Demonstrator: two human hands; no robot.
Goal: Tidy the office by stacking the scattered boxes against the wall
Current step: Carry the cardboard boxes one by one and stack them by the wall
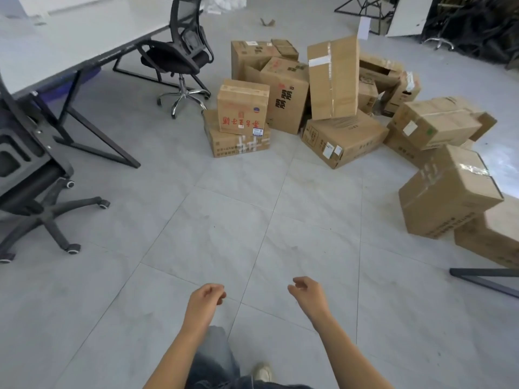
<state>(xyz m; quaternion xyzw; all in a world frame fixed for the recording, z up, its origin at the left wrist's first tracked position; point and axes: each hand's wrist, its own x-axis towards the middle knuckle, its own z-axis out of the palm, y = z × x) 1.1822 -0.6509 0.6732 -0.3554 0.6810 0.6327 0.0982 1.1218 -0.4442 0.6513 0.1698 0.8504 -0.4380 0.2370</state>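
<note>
Findings: the pile of brown cardboard boxes (286,96) lies scattered on the grey tiled floor (224,220), in an arc from far centre round to near right.

- Tall narrow taped box (334,77): stands on end, long axis close to vertical, top tilted slightly right. Its lower end rests on the low wide box (344,138), which lies flat with its long axis running left-near to right-far.
- Small box with red characters (243,108): sits squarely on the flat taped box (238,143) at the left of the pile, printed face toward the camera.
- Box with a white label (438,124): lies askew on others at the right, long axis roughly left to right.
- Cube-shaped box with shiny tape (446,195): nearest at right, tipped, leaning on the box at the right edge (494,237).

Hands: left hand (206,300) and right hand (307,294) are held forward over the floor on bare forearms, apart from each other, well short of the pile. Fingers of both are loosely curled; neither holds anything.

Surroundings: white desk with black frame (84,37) at far left, with a black mesh office chair (179,57) beside it.
</note>
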